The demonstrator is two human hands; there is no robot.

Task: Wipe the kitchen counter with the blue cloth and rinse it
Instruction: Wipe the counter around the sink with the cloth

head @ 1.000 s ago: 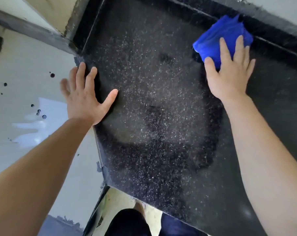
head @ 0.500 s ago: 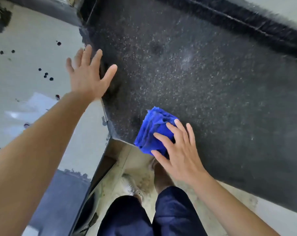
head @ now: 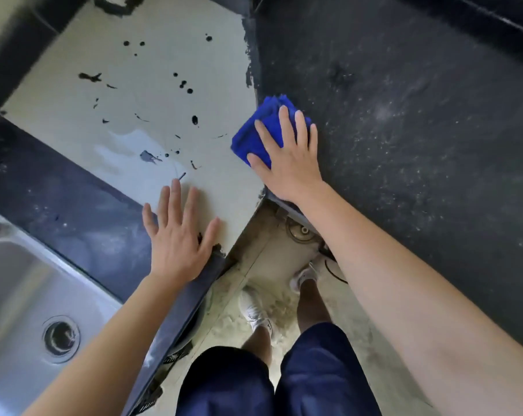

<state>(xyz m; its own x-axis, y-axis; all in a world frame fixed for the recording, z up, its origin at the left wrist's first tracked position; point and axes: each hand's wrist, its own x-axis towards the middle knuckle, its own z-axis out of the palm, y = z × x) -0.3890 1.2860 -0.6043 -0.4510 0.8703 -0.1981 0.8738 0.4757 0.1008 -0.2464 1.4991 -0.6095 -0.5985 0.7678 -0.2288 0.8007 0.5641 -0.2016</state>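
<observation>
Speckled black counter fills the right of my head view, meeting a pale, paint-spotted slab at the corner. My right hand, fingers spread flat, presses the blue cloth right on that seam; half a second ago it was wiping at the near counter edge, so the stroke has carried leftward. My left hand lies splayed and empty on the pale slab. With the sink lower left, I judge rinsing comes soon.
</observation>
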